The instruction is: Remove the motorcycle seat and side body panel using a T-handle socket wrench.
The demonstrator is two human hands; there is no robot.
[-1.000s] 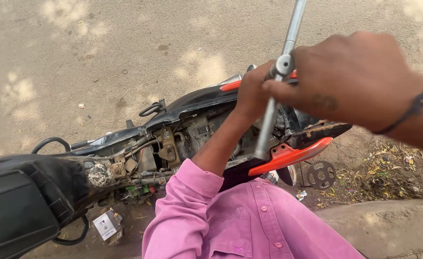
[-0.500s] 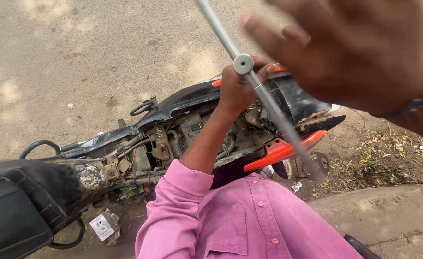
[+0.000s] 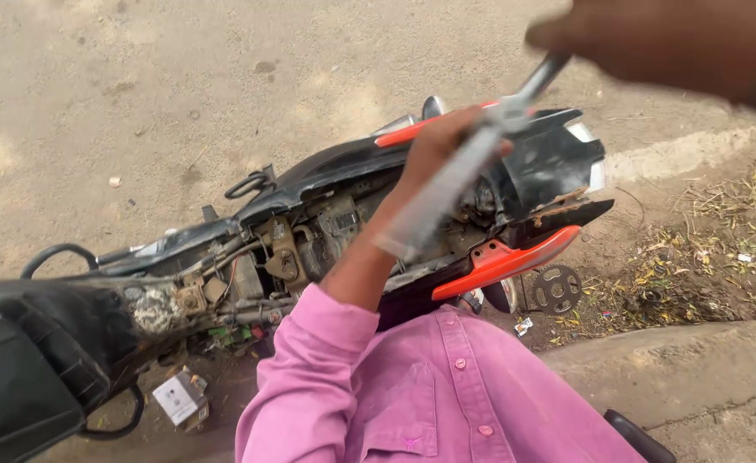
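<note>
Since a moment ago, my right hand [image 3: 678, 43] has gone up to the top edge of the view, and the long metal wrench [image 3: 463, 171] now looks blurry from moving. My fingers are wrapped round its top end. My left hand [image 3: 442, 141] is down in the open back of the motorbike [image 3: 309, 231], by the red rail [image 3: 502, 257]; I cannot tell if it is gripping. I think I should slow the wrench and hold it straight over the bolt.
</note>
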